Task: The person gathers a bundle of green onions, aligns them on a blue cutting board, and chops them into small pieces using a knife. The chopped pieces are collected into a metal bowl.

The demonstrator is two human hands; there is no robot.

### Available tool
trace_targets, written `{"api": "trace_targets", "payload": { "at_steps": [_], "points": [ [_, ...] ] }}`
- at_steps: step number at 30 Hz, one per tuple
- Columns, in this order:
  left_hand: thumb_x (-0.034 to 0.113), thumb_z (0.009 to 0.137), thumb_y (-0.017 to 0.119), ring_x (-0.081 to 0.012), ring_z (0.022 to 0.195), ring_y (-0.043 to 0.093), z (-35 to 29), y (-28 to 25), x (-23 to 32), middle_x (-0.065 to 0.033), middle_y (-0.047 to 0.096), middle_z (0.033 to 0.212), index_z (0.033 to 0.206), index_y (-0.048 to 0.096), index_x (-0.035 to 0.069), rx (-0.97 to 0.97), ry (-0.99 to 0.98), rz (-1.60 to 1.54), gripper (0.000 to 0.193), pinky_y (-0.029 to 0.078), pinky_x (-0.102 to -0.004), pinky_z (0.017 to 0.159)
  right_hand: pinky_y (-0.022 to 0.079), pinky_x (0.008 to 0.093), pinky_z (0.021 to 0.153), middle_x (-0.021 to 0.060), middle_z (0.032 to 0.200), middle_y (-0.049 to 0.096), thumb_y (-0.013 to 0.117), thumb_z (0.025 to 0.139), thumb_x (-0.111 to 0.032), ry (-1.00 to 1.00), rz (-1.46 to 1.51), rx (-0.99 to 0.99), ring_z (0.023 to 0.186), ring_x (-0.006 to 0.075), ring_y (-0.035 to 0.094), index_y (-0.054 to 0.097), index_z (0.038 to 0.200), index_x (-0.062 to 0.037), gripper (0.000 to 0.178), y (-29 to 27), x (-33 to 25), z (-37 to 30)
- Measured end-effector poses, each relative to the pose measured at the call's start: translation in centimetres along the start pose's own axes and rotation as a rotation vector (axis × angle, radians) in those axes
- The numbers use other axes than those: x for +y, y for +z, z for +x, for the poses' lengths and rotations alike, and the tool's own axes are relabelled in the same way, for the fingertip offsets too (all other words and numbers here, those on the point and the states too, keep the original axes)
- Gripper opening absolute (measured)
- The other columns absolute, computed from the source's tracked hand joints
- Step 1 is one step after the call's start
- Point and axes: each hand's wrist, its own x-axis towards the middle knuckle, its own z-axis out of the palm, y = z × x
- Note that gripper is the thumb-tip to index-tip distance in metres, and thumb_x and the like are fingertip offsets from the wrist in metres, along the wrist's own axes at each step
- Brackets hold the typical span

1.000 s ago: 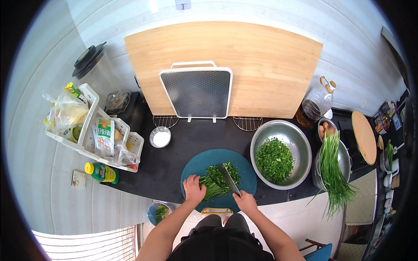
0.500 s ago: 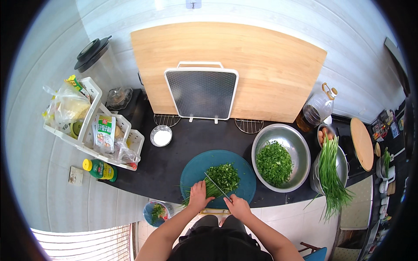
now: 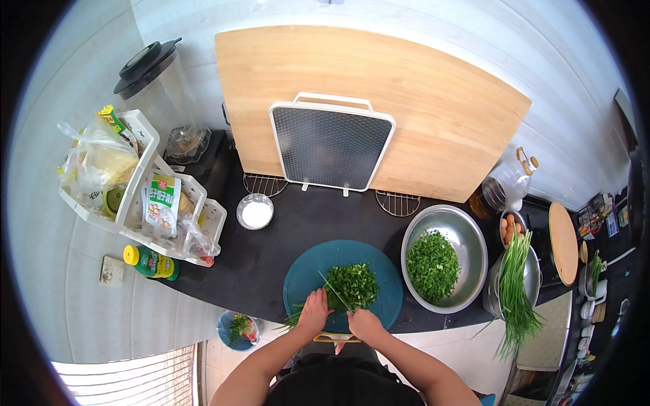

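Note:
A round teal cutting board (image 3: 305, 274) lies at the counter's front edge. On it is a heap of chopped green chives (image 3: 355, 283), with uncut stalks (image 3: 298, 316) trailing off to the left. My left hand (image 3: 314, 311) presses down on the stalks. My right hand (image 3: 363, 323) grips a knife (image 3: 335, 291) whose blade points up and left into the greens, right next to my left fingers. A steel bowl (image 3: 467, 237) of chopped chives (image 3: 432, 265) sits just right of the board.
Long uncut chives (image 3: 518, 291) hang over a steel pot at the right. A small bowl of white powder (image 3: 255, 213) and a white rack of packets (image 3: 145, 196) stand left. A large wooden board (image 3: 379, 88) and a white grid panel (image 3: 332, 143) lean on the wall. A blue bucket (image 3: 238, 330) sits below.
The knife has moved left along the bunch and my left hand has slid back toward the stalk ends. The pile of cut chives on the board has grown.

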Motion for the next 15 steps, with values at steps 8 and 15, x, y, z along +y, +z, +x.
{"api": "trace_targets", "payload": {
  "at_steps": [8,15],
  "points": [
    [0.030,0.080,0.060,-0.0314,0.111,0.044,-0.3,1.1,-0.5,-0.0218,0.044,0.122,0.127,0.039,-0.015,0.019,0.065,0.116,0.068,0.038,-0.0367,0.097,0.052,0.0462,0.071,0.0265,0.076,0.063,0.050,0.089,-0.026,0.057,-0.010,-0.066,0.076,0.0419,0.064,0.063,0.077,0.0022,0.033,1.4,-2.1,4.5],
    [0.025,0.082,0.058,-0.0311,0.113,0.044,-0.5,0.5,-0.6,-0.0220,0.044,0.124,0.128,0.039,-0.013,0.006,0.040,0.057,0.062,0.038,-0.0367,0.097,0.052,0.0465,0.066,0.0254,0.074,0.063,0.051,0.089,-0.029,0.011,0.011,0.105,0.073,0.0418,0.064,0.062,0.078,0.0020,0.035,2.3,-3.4,5.6]
  ]
}}
